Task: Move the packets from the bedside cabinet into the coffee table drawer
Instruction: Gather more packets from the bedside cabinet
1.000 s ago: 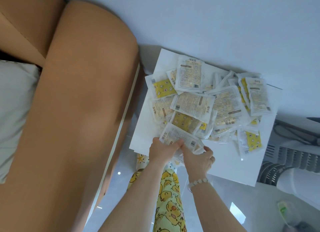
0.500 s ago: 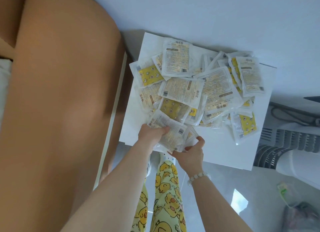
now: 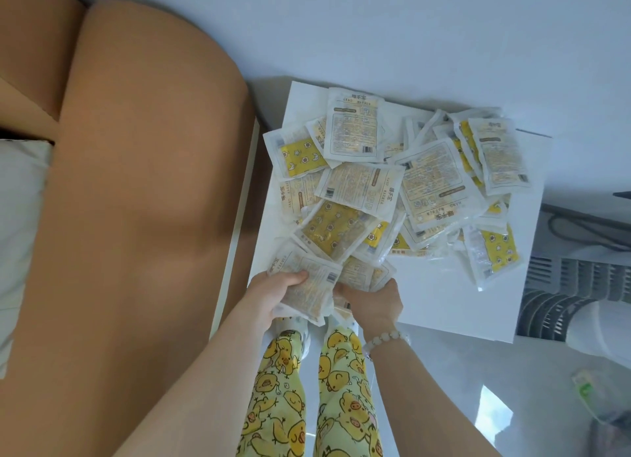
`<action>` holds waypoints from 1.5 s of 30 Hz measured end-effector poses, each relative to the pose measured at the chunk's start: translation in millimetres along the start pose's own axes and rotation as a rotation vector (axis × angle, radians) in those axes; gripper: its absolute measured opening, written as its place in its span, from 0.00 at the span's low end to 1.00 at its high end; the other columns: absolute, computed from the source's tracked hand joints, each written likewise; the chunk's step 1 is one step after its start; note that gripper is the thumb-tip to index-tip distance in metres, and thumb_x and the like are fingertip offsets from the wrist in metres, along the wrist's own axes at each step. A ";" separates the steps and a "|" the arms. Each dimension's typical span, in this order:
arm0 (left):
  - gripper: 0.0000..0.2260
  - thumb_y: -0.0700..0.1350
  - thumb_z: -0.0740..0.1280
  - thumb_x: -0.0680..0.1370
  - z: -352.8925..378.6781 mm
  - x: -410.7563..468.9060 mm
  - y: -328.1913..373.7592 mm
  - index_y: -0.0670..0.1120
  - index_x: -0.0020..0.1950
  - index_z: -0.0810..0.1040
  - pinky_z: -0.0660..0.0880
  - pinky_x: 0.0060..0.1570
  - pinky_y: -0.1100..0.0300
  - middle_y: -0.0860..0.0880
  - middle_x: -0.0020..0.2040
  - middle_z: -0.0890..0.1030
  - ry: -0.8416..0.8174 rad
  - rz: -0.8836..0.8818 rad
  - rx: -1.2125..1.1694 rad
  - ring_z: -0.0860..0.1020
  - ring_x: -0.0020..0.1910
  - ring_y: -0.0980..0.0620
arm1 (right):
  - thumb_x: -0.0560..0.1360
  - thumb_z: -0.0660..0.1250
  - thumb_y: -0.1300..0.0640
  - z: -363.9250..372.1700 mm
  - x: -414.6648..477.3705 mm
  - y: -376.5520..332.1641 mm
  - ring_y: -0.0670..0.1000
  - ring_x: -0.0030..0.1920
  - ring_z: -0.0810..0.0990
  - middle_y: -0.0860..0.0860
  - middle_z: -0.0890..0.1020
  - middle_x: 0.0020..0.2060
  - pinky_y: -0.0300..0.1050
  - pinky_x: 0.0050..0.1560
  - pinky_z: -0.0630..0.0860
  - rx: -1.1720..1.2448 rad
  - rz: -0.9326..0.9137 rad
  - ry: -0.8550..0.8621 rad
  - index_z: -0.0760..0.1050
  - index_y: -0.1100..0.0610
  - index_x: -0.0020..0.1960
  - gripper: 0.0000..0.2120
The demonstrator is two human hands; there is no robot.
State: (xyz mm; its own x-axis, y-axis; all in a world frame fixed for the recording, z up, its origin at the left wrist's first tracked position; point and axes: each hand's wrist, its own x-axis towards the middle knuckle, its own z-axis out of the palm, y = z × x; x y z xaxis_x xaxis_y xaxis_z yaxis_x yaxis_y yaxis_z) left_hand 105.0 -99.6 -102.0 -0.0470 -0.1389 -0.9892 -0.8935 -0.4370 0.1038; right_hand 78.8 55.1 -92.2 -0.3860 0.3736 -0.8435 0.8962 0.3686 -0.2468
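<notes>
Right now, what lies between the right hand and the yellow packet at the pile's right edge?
Only bare cabinet top separates the right hand, gripping packets, from the yellow packet, in the head view.

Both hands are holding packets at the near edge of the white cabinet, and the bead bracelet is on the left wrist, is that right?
Not quite: the bead bracelet is on the right wrist, as the head view shows. The rest holds: the left hand and right hand both hold packets at the near edge of the white cabinet.
</notes>
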 end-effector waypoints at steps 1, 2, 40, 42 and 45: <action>0.24 0.43 0.76 0.69 -1.7 1.3 -3.2 0.39 0.61 0.74 0.76 0.48 0.53 0.44 0.53 0.80 0.003 0.001 0.010 0.79 0.49 0.46 | 0.62 0.80 0.52 -1.4 0.9 2.2 0.51 0.46 0.74 0.52 0.77 0.47 0.42 0.44 0.71 -0.017 0.013 -0.014 0.72 0.59 0.58 0.30; 0.24 0.44 0.76 0.69 -3.5 1.4 -6.3 0.39 0.61 0.73 0.75 0.47 0.55 0.45 0.52 0.80 0.006 0.004 0.023 0.78 0.48 0.48 | 0.63 0.80 0.51 -3.4 2.2 5.4 0.51 0.46 0.75 0.52 0.79 0.47 0.42 0.43 0.71 -0.034 0.031 -0.019 0.73 0.59 0.57 0.28; 0.20 0.38 0.74 0.69 16.5 -162.4 21.1 0.42 0.60 0.76 0.74 0.59 0.42 0.41 0.55 0.82 -0.316 0.236 0.189 0.79 0.56 0.41 | 0.72 0.69 0.65 -195.2 -78.7 -4.2 0.56 0.53 0.82 0.56 0.84 0.50 0.52 0.52 0.79 0.889 0.001 -0.339 0.76 0.60 0.60 0.17; 0.22 0.38 0.74 0.67 28.9 -176.9 36.9 0.42 0.60 0.76 0.72 0.61 0.44 0.42 0.55 0.82 -0.354 0.285 0.215 0.79 0.56 0.42 | 0.75 0.65 0.66 -215.4 -92.1 -21.3 0.53 0.46 0.83 0.54 0.85 0.46 0.48 0.45 0.80 0.921 -0.082 -0.457 0.76 0.59 0.57 0.11; 0.20 0.36 0.73 0.69 49.1 -200.6 56.1 0.41 0.60 0.77 0.75 0.58 0.46 0.42 0.54 0.83 -0.408 0.318 0.307 0.80 0.55 0.42 | 0.75 0.64 0.66 -231.4 -107.6 -46.7 0.54 0.47 0.84 0.56 0.85 0.48 0.51 0.52 0.78 0.901 -0.166 -0.555 0.77 0.59 0.53 0.09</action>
State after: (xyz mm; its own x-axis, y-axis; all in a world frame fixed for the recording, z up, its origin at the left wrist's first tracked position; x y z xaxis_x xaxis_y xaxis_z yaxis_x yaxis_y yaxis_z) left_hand 42.3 -52.6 97.1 -0.4465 0.1579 -0.8807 -0.8928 -0.1444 0.4268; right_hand 27.9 194.7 120.5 -0.5680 -0.1465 -0.8099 0.7605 -0.4696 -0.4484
